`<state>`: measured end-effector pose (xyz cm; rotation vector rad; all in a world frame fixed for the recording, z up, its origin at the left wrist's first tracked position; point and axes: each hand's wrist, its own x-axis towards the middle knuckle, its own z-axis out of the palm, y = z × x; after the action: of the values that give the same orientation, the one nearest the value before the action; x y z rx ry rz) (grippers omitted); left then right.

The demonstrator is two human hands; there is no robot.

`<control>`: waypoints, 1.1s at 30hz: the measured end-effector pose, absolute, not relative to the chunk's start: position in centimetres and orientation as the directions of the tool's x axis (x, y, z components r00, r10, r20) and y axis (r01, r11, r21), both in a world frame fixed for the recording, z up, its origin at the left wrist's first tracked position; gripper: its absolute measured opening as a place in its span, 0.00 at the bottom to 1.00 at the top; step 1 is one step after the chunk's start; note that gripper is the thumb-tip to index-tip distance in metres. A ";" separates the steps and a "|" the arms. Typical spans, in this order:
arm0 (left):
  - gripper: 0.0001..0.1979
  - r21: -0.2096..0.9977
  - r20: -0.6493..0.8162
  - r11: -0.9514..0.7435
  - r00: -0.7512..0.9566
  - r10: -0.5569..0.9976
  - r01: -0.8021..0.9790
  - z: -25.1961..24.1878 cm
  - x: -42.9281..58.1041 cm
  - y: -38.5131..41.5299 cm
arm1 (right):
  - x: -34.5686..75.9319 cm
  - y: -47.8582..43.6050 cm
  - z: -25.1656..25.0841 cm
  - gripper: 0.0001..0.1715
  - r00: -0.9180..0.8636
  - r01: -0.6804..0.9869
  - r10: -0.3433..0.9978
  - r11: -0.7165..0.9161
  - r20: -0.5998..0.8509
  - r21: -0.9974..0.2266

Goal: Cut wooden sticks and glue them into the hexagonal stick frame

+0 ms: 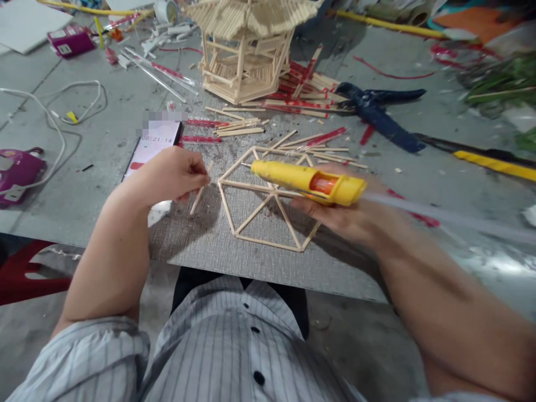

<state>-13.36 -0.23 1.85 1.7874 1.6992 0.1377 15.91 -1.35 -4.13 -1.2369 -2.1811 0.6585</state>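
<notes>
Apparently I'm gluing: left hand (181, 172) pinching slim pale wooden stick (197, 201), right hand (349, 219) gripping yellow plastic glue gun (288, 173) over hexagonal pale-wood frame (273, 191), steady aim needed next.

The gun (288, 172) is smooth yellow plastic, its slim nozzle (246, 164) metallic. The lattice (268, 242), stick (196, 204) and, at top centre, pavilion (255, 19) look like bare, matt wood. The table (184, 240) appears rough-grained; the phone (157, 139) at centre left, smooth and glassy. The shirt (226, 346) below is soft, creased cloth.
</notes>
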 end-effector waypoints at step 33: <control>0.03 0.841 0.352 -0.302 -0.029 0.936 0.448 -0.2 -12.9 0.5 | 13.2 -2.9 -4.3 0.21 -0.700 0.649 0.626 0.758 0.344 -0.057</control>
<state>-12.93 0.55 -0.23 1.7625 1.4487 1.3041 13.15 -2.86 -4.29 -0.9808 -2.6129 -0.0972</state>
